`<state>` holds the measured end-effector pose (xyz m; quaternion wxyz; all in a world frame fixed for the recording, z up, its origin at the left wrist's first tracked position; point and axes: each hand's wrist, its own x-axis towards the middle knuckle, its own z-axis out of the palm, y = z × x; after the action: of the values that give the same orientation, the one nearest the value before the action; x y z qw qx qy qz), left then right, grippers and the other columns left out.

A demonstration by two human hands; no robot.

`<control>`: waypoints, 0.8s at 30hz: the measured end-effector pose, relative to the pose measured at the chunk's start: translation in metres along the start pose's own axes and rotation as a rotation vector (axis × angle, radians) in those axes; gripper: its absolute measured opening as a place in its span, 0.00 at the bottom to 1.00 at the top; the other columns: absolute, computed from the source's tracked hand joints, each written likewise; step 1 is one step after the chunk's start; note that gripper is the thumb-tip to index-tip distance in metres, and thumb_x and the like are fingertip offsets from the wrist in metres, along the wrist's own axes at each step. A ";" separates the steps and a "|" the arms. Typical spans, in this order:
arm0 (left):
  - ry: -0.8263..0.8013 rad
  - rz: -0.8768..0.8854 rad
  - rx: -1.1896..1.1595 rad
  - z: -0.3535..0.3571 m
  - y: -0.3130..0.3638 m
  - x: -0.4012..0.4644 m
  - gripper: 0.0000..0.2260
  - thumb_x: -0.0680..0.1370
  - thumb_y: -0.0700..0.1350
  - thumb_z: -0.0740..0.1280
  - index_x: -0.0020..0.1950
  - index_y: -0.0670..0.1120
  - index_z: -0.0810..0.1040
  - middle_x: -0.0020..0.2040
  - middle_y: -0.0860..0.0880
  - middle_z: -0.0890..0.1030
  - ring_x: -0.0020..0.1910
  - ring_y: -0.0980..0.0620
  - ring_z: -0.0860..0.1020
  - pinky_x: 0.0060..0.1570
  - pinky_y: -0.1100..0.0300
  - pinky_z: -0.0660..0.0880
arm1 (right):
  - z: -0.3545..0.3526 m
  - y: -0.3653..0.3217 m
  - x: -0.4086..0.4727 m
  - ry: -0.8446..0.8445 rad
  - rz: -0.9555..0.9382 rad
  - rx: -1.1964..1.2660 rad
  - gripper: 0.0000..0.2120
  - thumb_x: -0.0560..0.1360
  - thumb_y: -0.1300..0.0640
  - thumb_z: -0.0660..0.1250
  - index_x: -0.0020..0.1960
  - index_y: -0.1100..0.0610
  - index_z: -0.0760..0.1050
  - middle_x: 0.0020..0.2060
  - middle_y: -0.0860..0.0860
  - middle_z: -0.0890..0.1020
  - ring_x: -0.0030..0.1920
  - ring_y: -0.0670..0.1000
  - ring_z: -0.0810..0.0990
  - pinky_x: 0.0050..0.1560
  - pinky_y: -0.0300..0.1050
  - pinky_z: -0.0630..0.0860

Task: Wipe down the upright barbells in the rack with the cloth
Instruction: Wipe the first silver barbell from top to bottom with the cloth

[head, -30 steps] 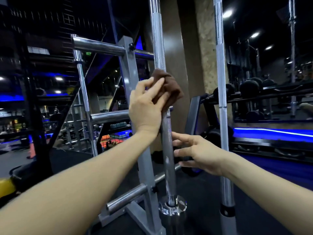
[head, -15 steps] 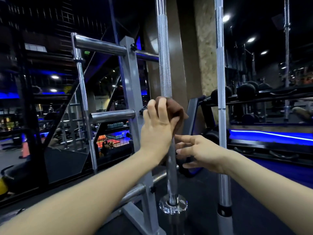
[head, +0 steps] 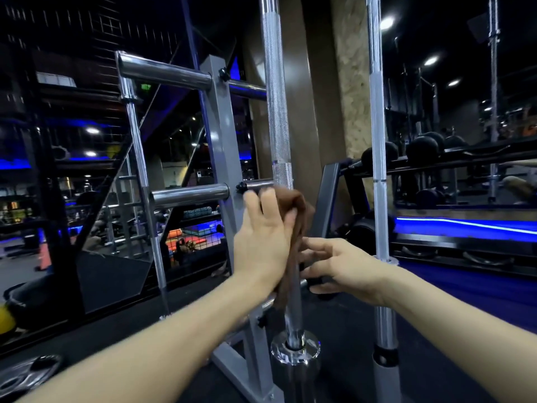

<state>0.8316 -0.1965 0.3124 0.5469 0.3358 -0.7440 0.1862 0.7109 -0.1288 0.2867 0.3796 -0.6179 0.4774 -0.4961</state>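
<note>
While wrapped in a brown cloth (head: 297,228), stands upright at centre frame: near barbell (head: 276,112), knurled shaft rising out of the top of the picture, lower end dropping through a chrome collar (head: 295,349) close to the floor. Clasped round that shaft, over the cloth: left hand (head: 266,242), fingers curled and closed on the fabric, fingertips showing on the near side, thumb side hidden behind the bar. Bunched at the top of the grip, with a tail of fabric hanging down along the shaft below the wrist. Just beside it and slightly lower: right hand (head: 340,269), fingers loosely spread and only half bent, index and thumb reaching toward the hanging cloth and the bar; cannot tell whether the tips actually touch either one, and nothing plainly pinched between them. Further right, well apart from both hands: second barbell (head: 377,141), also upright, untouched, its foot seated in a grey socket. Left of the gripped bar: grey rack post (head: 220,141) with chrome horizontal pegs (head: 189,196) sticking out toward the viewer's left. Beyond, at right: dark shelf of dumbbells (head: 421,146) above a strip of blue light. Low at the left edge: a yellow ball (head: 5,318) on the dark floor.
</note>
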 end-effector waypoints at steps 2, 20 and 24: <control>0.020 -0.034 -0.009 -0.003 0.004 0.025 0.19 0.80 0.56 0.54 0.62 0.44 0.63 0.60 0.42 0.65 0.51 0.39 0.75 0.33 0.53 0.62 | -0.005 -0.002 0.002 0.005 -0.036 0.074 0.26 0.75 0.75 0.59 0.59 0.46 0.77 0.50 0.59 0.77 0.47 0.51 0.74 0.42 0.41 0.72; 0.050 -0.087 -0.143 0.000 0.002 0.015 0.18 0.80 0.53 0.54 0.65 0.43 0.65 0.58 0.42 0.67 0.51 0.40 0.75 0.36 0.46 0.72 | -0.002 0.025 -0.004 0.011 -0.080 0.133 0.32 0.77 0.72 0.60 0.70 0.42 0.68 0.62 0.46 0.75 0.47 0.50 0.72 0.48 0.47 0.69; -0.066 -0.109 -0.135 0.011 -0.005 -0.048 0.26 0.77 0.58 0.49 0.67 0.43 0.65 0.58 0.43 0.67 0.54 0.39 0.75 0.37 0.48 0.70 | 0.004 0.042 -0.002 0.042 -0.078 0.192 0.29 0.76 0.73 0.61 0.62 0.41 0.73 0.55 0.40 0.78 0.46 0.52 0.69 0.49 0.49 0.66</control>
<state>0.8363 -0.1932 0.2633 0.5529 0.3441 -0.7530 0.0945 0.7059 -0.1375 0.2461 0.4075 -0.5860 0.4111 -0.5670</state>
